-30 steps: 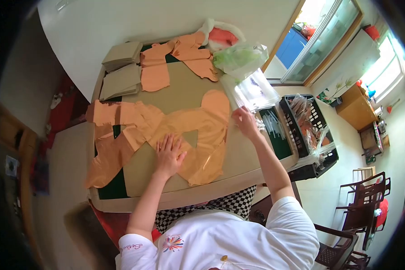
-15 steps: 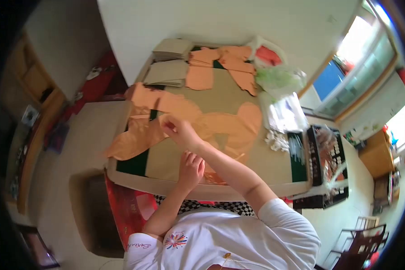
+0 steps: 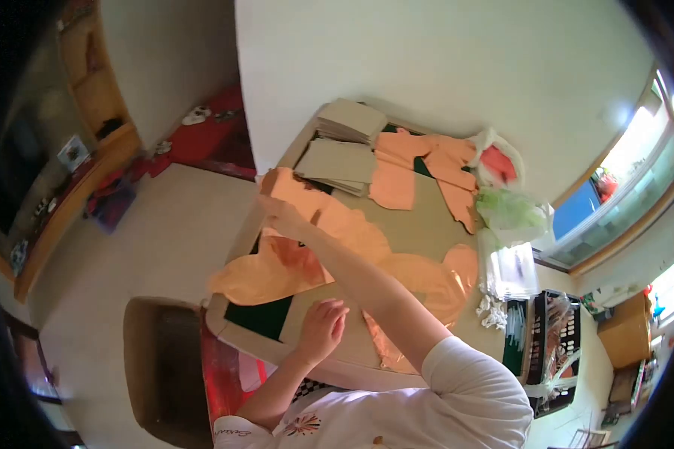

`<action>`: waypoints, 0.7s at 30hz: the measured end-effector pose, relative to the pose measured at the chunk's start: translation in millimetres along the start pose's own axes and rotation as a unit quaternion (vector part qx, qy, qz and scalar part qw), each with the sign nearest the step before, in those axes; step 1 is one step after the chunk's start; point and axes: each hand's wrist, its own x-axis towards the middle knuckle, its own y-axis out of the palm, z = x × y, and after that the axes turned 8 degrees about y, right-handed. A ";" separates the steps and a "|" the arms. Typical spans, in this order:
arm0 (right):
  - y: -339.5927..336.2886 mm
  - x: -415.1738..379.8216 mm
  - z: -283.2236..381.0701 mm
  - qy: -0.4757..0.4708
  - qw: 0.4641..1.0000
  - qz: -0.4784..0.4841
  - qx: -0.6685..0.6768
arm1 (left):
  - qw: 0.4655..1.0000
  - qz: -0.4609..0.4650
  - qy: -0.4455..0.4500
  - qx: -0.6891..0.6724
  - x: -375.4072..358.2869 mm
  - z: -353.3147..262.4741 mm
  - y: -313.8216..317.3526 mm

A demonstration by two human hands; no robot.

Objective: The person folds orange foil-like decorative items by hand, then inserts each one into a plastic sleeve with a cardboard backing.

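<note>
Flat copper-coloured foil balloons (image 3: 412, 273) are spread over the table. My right hand (image 3: 281, 217) reaches across to the table's left side, over the edge of a long foil balloon (image 3: 296, 193). Its fingers are stretched out and slightly blurred; no object shows in them. Below it lies a rounded, shiny foil balloon (image 3: 240, 278). My left hand (image 3: 323, 329) hovers near the table's front edge with loosely bent fingers and nothing in it. More foil balloons (image 3: 393, 176) lie at the back.
Stacks of grey-beige cardboard (image 3: 337, 161) stand at the back left of the table (image 3: 329, 361). On the right are a green-tinted plastic bag (image 3: 513, 213), clear plastic packets (image 3: 511, 269) and a black crate (image 3: 554, 344). A brown bin (image 3: 161, 359) stands on the floor at left.
My right hand has moved towards the table's left edge, its fingers now stretched out. My left hand is farther from the right wrist and slightly more open. The camera view has turned and shifted.
</note>
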 end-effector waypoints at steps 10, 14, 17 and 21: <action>-334.2 -149.3 -221.6 0.181 0.857 -0.456 -0.155 | 0.996 0.053 -0.077 -0.013 75.7 41.3 24.3; -374.1 -185.3 -268.5 0.177 0.878 -0.382 -0.228 | 0.996 0.063 -0.049 -0.026 87.3 42.3 53.7; -384.8 -179.2 -290.3 0.233 0.878 -0.384 -0.165 | 0.996 0.070 -0.051 -0.027 87.6 37.2 67.1; -399.1 -177.3 -296.7 0.277 0.875 -0.369 -0.145 | 0.997 0.063 -0.045 -0.026 82.6 44.3 72.7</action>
